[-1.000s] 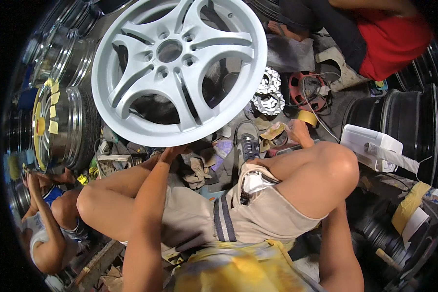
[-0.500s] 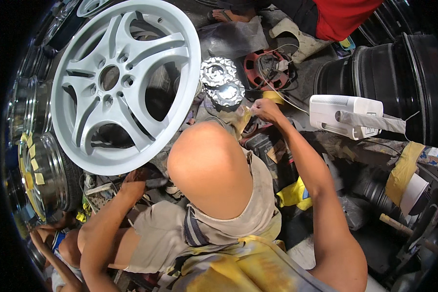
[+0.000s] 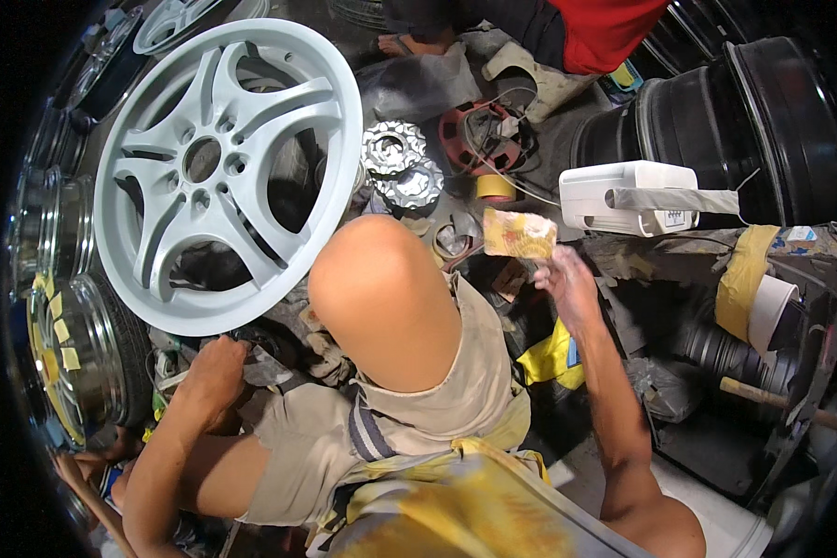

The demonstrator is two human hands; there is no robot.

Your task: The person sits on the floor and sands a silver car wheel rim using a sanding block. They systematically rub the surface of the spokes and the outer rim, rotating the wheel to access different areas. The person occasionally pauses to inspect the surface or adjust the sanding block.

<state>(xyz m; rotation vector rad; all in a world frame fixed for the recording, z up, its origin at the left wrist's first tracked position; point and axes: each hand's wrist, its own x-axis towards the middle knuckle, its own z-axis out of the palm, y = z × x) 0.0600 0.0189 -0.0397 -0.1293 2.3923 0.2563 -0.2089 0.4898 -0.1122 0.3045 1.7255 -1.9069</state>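
Note:
A large pale grey alloy wheel [image 3: 223, 172] stands tilted on the cluttered floor at the upper left. My left hand [image 3: 216, 374] rests at its lower rim, fingers closed over dark scrap just below the rim. My right hand [image 3: 567, 284] is raised to the right of my bent knee [image 3: 381, 279] and pinches a worn yellow sheet of sandpaper [image 3: 519, 233] by its lower edge. Two silver toothed centre caps [image 3: 402, 166] lie beyond the knee.
A white plastic box [image 3: 628, 197] with a paper roll sits at right beside dark rims [image 3: 763, 121]. A red round part [image 3: 482, 138] and a tape roll [image 3: 496, 188] lie behind. Chrome rims [image 3: 74, 344] line the left. Another person in red [image 3: 604, 33] sits at top.
My right hand has lifted the yellow sandpaper up off the floor clutter and drawn it back toward me. My view has shifted slightly; the left hand stays at the wheel's lower rim.

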